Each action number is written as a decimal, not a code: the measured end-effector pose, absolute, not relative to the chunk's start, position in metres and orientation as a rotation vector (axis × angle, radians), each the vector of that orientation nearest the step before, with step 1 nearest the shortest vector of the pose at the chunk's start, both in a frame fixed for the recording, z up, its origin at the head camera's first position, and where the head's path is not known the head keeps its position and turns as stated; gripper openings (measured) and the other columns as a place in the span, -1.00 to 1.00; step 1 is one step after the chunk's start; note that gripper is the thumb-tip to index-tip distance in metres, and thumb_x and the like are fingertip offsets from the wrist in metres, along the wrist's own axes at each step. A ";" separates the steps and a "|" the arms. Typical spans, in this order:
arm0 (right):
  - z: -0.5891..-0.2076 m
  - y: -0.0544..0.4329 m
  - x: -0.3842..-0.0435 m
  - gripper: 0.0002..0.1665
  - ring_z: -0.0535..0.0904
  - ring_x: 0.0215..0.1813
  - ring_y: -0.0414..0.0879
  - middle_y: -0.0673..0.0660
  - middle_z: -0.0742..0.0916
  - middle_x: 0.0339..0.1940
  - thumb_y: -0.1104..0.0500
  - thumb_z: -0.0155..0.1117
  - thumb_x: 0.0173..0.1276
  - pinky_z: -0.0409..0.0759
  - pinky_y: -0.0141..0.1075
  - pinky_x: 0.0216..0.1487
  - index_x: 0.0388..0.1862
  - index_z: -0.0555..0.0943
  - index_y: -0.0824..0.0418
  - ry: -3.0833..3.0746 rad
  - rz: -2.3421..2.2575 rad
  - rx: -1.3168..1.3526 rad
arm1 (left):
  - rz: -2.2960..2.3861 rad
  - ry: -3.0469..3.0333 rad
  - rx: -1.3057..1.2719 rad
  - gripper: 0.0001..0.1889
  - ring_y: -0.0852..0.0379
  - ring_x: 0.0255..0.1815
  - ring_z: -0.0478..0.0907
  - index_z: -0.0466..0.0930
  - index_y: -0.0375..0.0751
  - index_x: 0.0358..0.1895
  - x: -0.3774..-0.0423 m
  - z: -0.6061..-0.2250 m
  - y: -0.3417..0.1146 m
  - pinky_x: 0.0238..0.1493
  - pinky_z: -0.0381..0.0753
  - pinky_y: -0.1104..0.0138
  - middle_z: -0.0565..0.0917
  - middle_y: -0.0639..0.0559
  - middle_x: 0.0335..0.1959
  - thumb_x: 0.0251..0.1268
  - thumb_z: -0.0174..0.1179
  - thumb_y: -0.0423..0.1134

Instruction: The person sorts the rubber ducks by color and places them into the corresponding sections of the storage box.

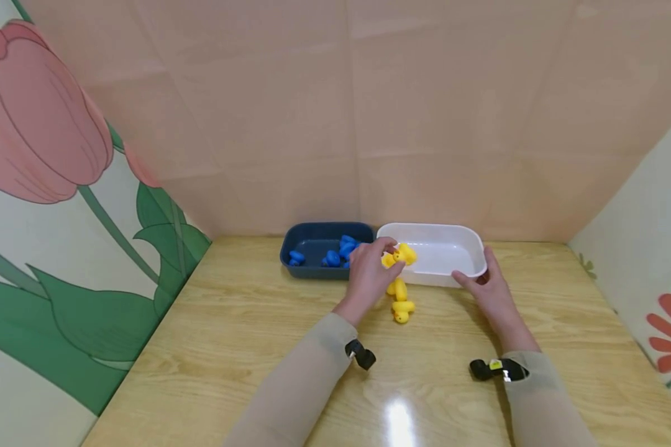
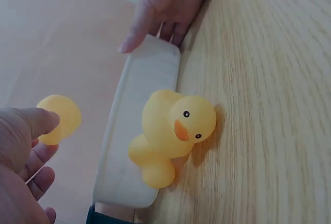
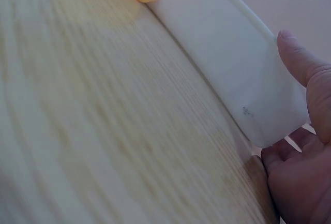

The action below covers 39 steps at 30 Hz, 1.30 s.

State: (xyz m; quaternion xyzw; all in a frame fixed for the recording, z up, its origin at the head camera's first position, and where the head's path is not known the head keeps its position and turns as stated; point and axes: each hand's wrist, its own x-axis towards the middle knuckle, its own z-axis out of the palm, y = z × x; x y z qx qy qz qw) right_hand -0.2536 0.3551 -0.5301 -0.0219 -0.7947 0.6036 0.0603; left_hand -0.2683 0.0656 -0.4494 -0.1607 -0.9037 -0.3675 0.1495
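Note:
My left hand is over the left end of the white tray, pinching a yellow rubber duck between thumb and fingers. In the head view, its fingers partly cover the yellow shapes there. Below that hand, on the table in front of the tray, lie a yellow duck and a nearer yellow duck, which has its face showing in the left wrist view. My right hand grips the tray's right end, with the thumb at the front rim and the fingers around the corner.
A dark blue tray stands left of the white one, holding several blue ducks. Both trays are close to the pink backdrop at the back of the wooden table. Flower-patterned panels flank the table.

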 end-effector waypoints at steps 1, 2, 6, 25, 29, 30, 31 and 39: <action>-0.530 0.355 -0.254 0.36 -0.07 0.81 0.31 0.28 -0.12 0.86 -0.12 0.42 0.64 -0.02 0.13 0.75 0.87 -0.44 0.00 -2.410 1.821 -0.070 | -1.055 -2.603 -0.458 -0.55 0.13 0.15 0.56 0.69 0.05 0.32 -0.270 -0.449 0.068 0.50 0.29 0.07 0.82 0.23 0.05 0.45 0.55 -0.05; -0.530 0.356 -0.254 0.36 -0.07 0.81 0.30 0.27 -0.13 0.87 -0.12 0.42 0.64 -0.01 0.13 0.75 0.87 -0.44 -0.01 -2.415 1.817 -0.074 | -1.047 -2.609 -0.455 -0.54 0.12 0.16 0.56 0.68 0.05 0.34 -0.272 -0.449 0.071 0.51 0.28 0.07 0.82 0.24 0.06 0.46 0.55 -0.04; -0.530 0.354 -0.253 0.36 -0.06 0.82 0.29 0.23 -0.13 0.87 -0.13 0.41 0.64 0.05 0.09 0.74 0.87 -0.45 -0.05 -2.431 1.810 -0.083 | -0.988 -2.630 -0.452 -0.50 0.08 0.23 0.58 0.66 0.07 0.39 -0.278 -0.451 0.079 0.53 0.29 0.07 0.84 0.26 0.10 0.48 0.53 -0.02; -0.527 0.354 -0.252 0.38 -0.10 0.81 0.33 0.23 -0.16 0.87 -0.16 0.43 0.62 -0.02 0.22 0.73 0.86 -0.45 -0.04 -2.440 1.814 -0.111 | -0.969 -2.664 -0.368 -0.46 0.02 0.36 0.50 0.64 0.12 0.46 -0.277 -0.462 0.071 0.48 0.37 0.07 0.70 0.16 0.37 0.50 0.50 0.02; -0.527 0.355 -0.252 0.39 -0.11 0.82 0.32 0.21 -0.17 0.87 -0.20 0.43 0.61 -0.01 0.24 0.73 0.87 -0.45 -0.05 -2.455 1.795 -0.127 | -0.993 -2.626 -0.373 -0.48 -0.01 0.36 0.53 0.68 0.06 0.42 -0.271 -0.465 0.069 0.42 0.43 0.07 0.73 0.14 0.33 0.48 0.53 -0.01; -0.527 0.355 -0.252 0.39 -0.11 0.82 0.32 0.20 -0.17 0.87 -0.20 0.43 0.61 -0.01 0.23 0.73 0.87 -0.45 -0.06 -2.456 1.793 -0.128 | -1.009 -2.622 -0.376 -0.49 0.00 0.36 0.53 0.68 0.04 0.42 -0.269 -0.466 0.068 0.43 0.44 0.08 0.73 0.14 0.33 0.48 0.53 -0.02; -0.527 0.356 -0.252 0.39 -0.11 0.82 0.32 0.20 -0.17 0.87 -0.20 0.42 0.61 -0.01 0.23 0.73 0.86 -0.45 -0.06 -2.457 1.793 -0.128 | -1.032 -2.620 -0.377 -0.49 0.00 0.37 0.52 0.68 0.04 0.41 -0.267 -0.467 0.067 0.44 0.44 0.09 0.73 0.15 0.34 0.48 0.52 -0.03; -0.525 0.355 -0.250 0.38 -0.10 0.82 0.31 0.22 -0.17 0.87 -0.17 0.42 0.62 -0.04 0.22 0.74 0.86 -0.45 -0.07 -2.448 1.804 -0.122 | -1.176 -2.592 -0.388 -0.50 0.01 0.41 0.50 0.67 0.04 0.43 -0.249 -0.475 0.060 0.49 0.44 0.09 0.69 0.15 0.37 0.51 0.51 -0.09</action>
